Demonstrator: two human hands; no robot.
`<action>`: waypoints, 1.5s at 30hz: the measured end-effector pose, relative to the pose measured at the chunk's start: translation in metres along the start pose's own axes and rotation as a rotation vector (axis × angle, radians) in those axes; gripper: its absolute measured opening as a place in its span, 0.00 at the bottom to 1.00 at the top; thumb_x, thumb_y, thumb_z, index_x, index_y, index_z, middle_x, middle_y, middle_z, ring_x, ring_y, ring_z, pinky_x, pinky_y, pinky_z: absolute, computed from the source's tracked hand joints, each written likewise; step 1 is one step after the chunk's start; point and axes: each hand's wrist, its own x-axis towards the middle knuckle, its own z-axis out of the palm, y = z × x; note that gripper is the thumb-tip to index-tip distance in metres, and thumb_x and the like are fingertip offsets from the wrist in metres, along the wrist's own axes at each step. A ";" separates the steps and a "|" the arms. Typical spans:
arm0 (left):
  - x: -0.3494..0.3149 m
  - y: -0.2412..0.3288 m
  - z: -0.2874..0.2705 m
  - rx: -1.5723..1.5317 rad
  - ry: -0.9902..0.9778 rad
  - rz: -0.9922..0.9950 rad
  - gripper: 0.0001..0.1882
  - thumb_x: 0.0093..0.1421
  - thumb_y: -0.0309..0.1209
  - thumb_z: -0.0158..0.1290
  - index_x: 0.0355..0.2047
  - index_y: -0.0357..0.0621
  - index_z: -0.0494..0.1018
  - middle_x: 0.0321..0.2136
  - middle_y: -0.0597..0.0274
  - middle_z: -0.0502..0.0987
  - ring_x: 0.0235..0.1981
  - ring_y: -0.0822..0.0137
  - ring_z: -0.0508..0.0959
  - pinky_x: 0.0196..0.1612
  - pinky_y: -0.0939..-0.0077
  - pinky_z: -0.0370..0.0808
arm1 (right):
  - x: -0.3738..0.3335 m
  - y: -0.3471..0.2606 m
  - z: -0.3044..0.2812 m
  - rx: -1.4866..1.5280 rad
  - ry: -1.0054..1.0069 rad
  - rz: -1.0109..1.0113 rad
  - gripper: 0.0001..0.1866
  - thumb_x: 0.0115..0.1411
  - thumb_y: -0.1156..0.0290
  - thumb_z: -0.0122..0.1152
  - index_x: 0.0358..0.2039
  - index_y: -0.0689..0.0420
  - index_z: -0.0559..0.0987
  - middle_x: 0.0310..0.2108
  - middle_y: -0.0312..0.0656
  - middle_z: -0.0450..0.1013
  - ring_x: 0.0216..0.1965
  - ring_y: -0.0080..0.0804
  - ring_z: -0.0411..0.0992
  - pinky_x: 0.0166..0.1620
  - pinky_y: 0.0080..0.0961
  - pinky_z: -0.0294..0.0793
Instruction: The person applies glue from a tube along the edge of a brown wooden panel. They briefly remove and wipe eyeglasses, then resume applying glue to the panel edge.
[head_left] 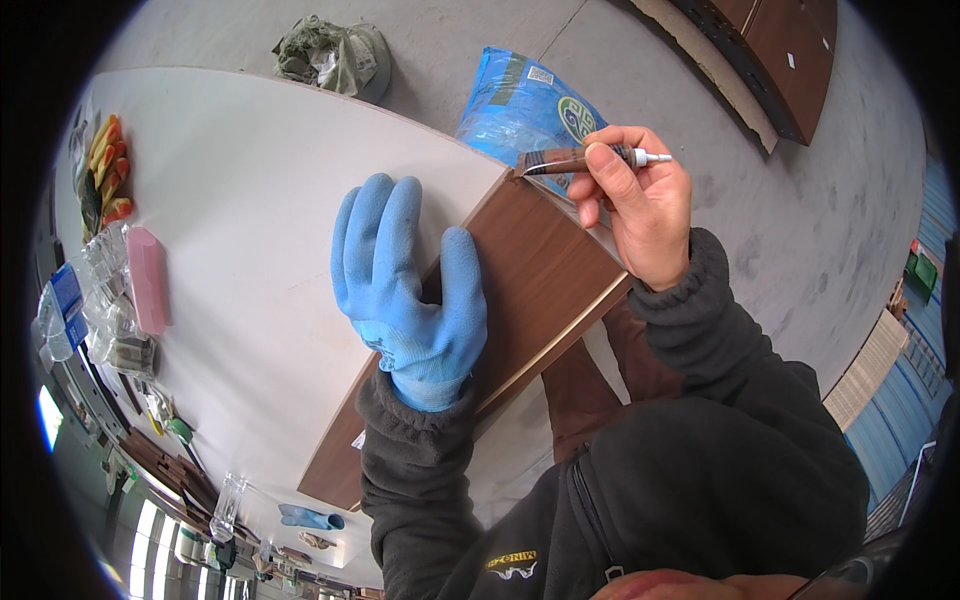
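Note:
A blue coated glove covers my left hand (410, 265). Its fingers are stretched out, partly over the brown wood-grain board (545, 255) and partly over the pale tabletop (250, 200). My bare right hand (640, 200) pinches a small brown squeeze tube (560, 160) between thumb and fingers. The tube's white nozzle points right, while its flat end is at the board's far corner; whether they touch, I cannot tell. A light, unfinished-looking strip runs along the board's near right edge.
Beyond the table, a blue printed bag (520, 110) and a grey-green sack (335, 55) lie on the floor. Brown panels (770, 60) stand at the upper right. Orange-and-yellow gloves (108, 165), a pink box (147, 280) and clear plastic packaging (105, 260) line the table's left side.

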 end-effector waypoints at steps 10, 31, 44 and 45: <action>0.002 0.005 -0.007 0.011 -0.030 -0.013 0.23 0.57 0.23 0.62 0.54 0.37 0.77 0.57 0.44 0.76 0.60 0.47 0.74 0.64 0.56 0.69 | 0.008 -0.001 -0.003 0.142 -0.037 0.049 0.13 0.68 0.70 0.62 0.47 0.65 0.75 0.31 0.44 0.79 0.26 0.23 0.74 0.34 0.21 0.75; 0.001 0.002 -0.007 0.012 -0.038 -0.018 0.23 0.57 0.24 0.62 0.55 0.38 0.77 0.56 0.44 0.77 0.61 0.47 0.74 0.65 0.55 0.69 | 0.016 -0.006 0.010 -0.067 0.006 -0.073 0.13 0.65 0.70 0.64 0.45 0.63 0.76 0.31 0.41 0.79 0.27 0.18 0.70 0.32 0.18 0.71; 0.002 0.002 -0.008 0.008 -0.043 -0.024 0.23 0.57 0.25 0.62 0.55 0.38 0.77 0.56 0.44 0.77 0.61 0.46 0.74 0.65 0.54 0.68 | 0.015 -0.009 0.011 -0.095 0.056 -0.175 0.11 0.66 0.73 0.63 0.46 0.64 0.75 0.30 0.42 0.78 0.27 0.18 0.68 0.33 0.18 0.70; 0.003 0.002 -0.008 0.007 -0.044 -0.020 0.23 0.57 0.25 0.62 0.55 0.38 0.77 0.56 0.44 0.77 0.61 0.46 0.74 0.65 0.54 0.68 | 0.014 -0.010 0.010 -0.082 0.060 -0.168 0.11 0.66 0.73 0.62 0.45 0.64 0.75 0.30 0.42 0.78 0.27 0.19 0.68 0.33 0.18 0.70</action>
